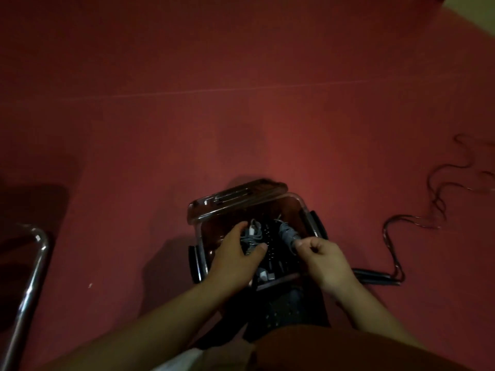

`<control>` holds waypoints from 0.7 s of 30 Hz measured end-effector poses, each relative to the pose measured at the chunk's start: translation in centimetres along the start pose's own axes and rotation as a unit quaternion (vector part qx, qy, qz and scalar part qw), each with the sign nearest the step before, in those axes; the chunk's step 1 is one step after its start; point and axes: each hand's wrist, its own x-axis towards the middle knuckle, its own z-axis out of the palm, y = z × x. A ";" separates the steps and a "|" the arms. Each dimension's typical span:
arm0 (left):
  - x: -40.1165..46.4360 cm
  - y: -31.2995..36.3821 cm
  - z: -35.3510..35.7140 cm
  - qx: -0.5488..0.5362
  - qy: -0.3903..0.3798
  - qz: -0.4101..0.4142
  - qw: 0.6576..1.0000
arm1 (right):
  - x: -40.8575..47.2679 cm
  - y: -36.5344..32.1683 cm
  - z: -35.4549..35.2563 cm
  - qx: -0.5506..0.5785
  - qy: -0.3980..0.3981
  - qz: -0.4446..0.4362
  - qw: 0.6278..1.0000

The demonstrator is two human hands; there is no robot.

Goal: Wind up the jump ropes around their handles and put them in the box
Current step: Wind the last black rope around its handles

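Note:
A clear plastic box (302, 207) stands open on the red floor, its lid (238, 195) leaning behind it. Inside lie wound jump ropes: a grey bundle (288, 234) on the right, a black one (270, 245) in the middle. My left hand (235, 257) reaches into the box and grips a grey-and-white wound rope (251, 234). My right hand (321, 259) hovers over the box's right side with curled fingers, its fingertips touching the grey bundle. An unwound dark jump rope (396, 245) lies on the floor to the right, with its black handles (375, 278) beside the box.
A chrome chair leg (32, 279) stands at the left. More loose rope (455, 183) snakes toward the right edge. A dark object (281, 311) lies under my forearms in front of the box. Red floor stretches beyond the box.

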 end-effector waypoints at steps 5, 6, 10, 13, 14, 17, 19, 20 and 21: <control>0.8 2.7 3.3 0.059 -0.086 0.082 0.991 | -3.6 3.1 -5.5 0.020 0.072 0.070 0.995; 1.1 3.3 4.6 0.063 -0.101 0.099 0.988 | -4.3 4.0 -6.9 0.037 0.099 0.088 0.990; 1.8 5.0 9.2 0.094 -0.168 0.154 0.969 | -5.6 7.2 -10.3 0.095 0.199 0.134 0.966; 1.8 6.0 13.2 0.140 -0.239 0.184 0.943 | -7.1 10.0 -11.3 0.110 0.227 0.170 0.953; 2.0 6.0 14.1 0.158 -0.253 0.187 0.936 | -7.7 10.5 -11.2 0.117 0.228 0.178 0.950; 2.3 6.4 18.7 0.207 -0.294 0.155 0.920 | -10.1 13.4 -11.6 0.145 0.251 0.191 0.938; 3.0 6.4 21.4 0.243 -0.296 0.135 0.914 | -10.9 15.5 -12.0 0.164 0.260 0.196 0.931; 3.5 6.3 23.2 0.279 -0.292 0.140 0.904 | -11.0 16.7 -12.3 0.175 0.269 0.202 0.925; 4.0 6.3 24.1 0.314 -0.277 0.151 0.896 | -10.9 17.1 -12.4 0.179 0.271 0.209 0.922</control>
